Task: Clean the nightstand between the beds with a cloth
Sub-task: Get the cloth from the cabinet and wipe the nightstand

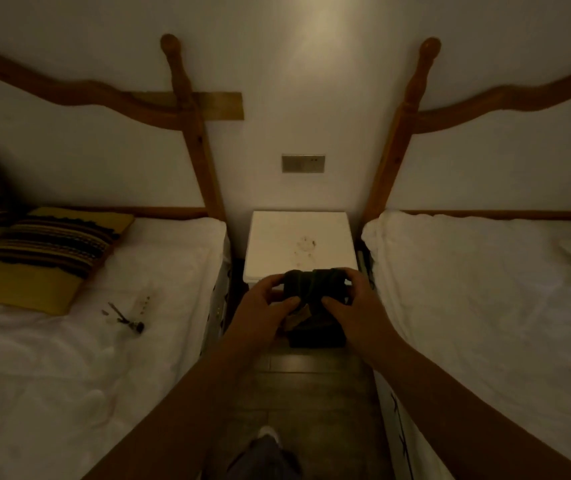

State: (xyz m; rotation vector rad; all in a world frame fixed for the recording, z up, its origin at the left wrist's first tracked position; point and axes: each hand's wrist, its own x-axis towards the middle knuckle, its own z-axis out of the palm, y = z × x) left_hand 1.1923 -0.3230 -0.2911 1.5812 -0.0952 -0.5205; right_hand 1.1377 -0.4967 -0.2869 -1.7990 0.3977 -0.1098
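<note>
A white nightstand (277, 237) stands against the wall between two beds, with a brownish smudge near the middle of its top. Just in front of its near edge I hold a dark bunched cloth (313, 289) in both hands. My left hand (265, 303) grips its left side, thumb on the front. My right hand (353, 301) grips its right side. Part of the cloth hangs down below my hands, with a small tag showing.
The left bed (69, 358) has white sheets, striped yellow cushions (45, 251) and small dark bits (131, 322) on it. The right bed (485, 306) is white too. Wooden bedposts flank the nightstand. A wall switch plate (303, 163) sits above it. Dark floor runs between the beds.
</note>
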